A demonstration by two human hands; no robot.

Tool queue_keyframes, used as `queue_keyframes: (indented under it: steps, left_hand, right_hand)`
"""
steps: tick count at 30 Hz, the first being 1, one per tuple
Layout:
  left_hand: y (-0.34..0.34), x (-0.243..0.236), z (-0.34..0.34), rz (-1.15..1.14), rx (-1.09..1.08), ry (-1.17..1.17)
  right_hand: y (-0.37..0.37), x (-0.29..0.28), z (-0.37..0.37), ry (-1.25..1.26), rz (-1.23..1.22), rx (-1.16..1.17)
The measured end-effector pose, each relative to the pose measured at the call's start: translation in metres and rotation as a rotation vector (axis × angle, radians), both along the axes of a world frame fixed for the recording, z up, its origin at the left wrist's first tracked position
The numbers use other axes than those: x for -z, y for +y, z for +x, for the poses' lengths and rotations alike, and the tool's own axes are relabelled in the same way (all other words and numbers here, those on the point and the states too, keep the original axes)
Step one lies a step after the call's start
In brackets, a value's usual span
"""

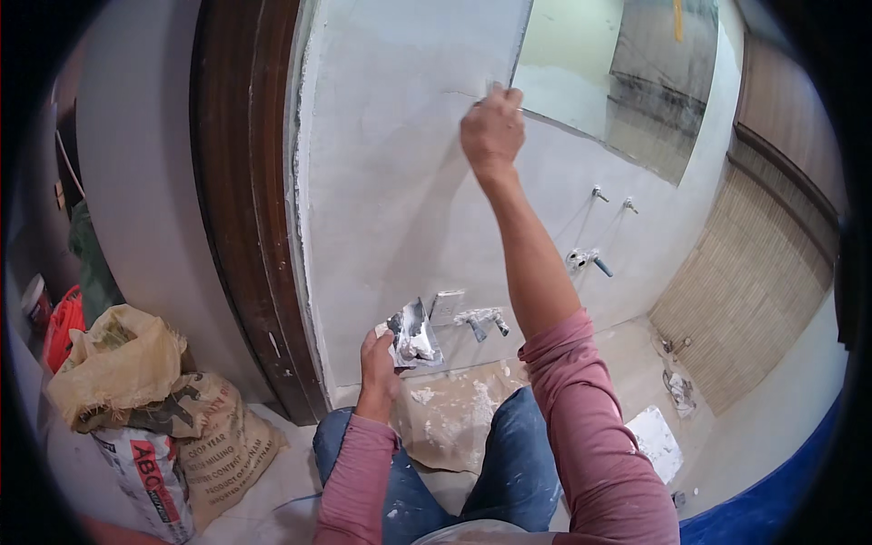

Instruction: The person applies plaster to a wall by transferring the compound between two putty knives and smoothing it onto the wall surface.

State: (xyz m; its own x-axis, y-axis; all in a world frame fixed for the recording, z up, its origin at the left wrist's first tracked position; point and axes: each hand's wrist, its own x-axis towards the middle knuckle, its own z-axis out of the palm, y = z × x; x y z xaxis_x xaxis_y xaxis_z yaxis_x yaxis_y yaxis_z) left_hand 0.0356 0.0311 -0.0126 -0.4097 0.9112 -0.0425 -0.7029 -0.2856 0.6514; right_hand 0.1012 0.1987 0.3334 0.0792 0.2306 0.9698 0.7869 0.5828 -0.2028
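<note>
Low in front of me, my left hand (377,361) grips a flat metal plate (413,338) loaded with white putty. My right hand (490,127) is raised to the white plastered wall (381,182), closed on a small, pale blade (493,89) that is mostly hidden by my fingers. The blade is at the wall just left of the mirror's (609,91) lower corner. Below are a wall box (445,307) and capped pipe fittings (481,322); more fittings (590,259) stick out at the right.
A dark wooden door frame (236,182) stands left, with stacked sacks (227,454) and red material (64,327) beside it. Putty-spotted sheeting (436,418) lies on the floor by my knees. A white board (652,445), a woven panel (727,300) and blue sheeting (763,509) are at the right.
</note>
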Motion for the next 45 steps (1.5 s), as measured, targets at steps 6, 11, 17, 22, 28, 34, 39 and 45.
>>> queue_keyframes:
  steps: [6, 11, 17, 22, 28, 34, 39, 45]
  left_hand:
    - [0.001, 0.002, 0.000, -0.035, -0.010, 0.031]
    - [-0.001, 0.001, 0.000, -0.030, 0.014, 0.029]
    - [-0.004, 0.000, -0.004, 0.018, 0.009, -0.005]
    - [0.001, 0.005, -0.001, 0.043, 0.006, 0.017]
    - [0.005, 0.005, 0.010, -0.002, 0.021, 0.019]
    - [0.009, 0.019, -0.005, -0.002, -0.019, 0.079]
    - [0.001, 0.001, 0.001, -0.018, 0.004, 0.012]
    - [0.005, 0.005, 0.003, -0.003, 0.013, 0.036]
  right_hand:
    - [0.015, -0.015, 0.010, 0.032, -0.189, 0.026]
    - [0.017, -0.018, -0.003, 0.066, -0.251, 0.017]
    - [0.021, -0.022, -0.027, 0.065, -0.198, 0.020]
    - [0.006, -0.019, -0.082, -0.042, 0.039, -0.033]
    - [-0.026, 0.007, -0.126, -0.374, 0.182, -0.181]
    - [-0.034, 0.021, -0.066, -0.400, 0.130, -0.183]
    - [-0.007, 0.019, 0.010, -0.039, -0.054, -0.086]
    - [0.020, 0.027, 0.024, -0.043, -0.075, 0.049]
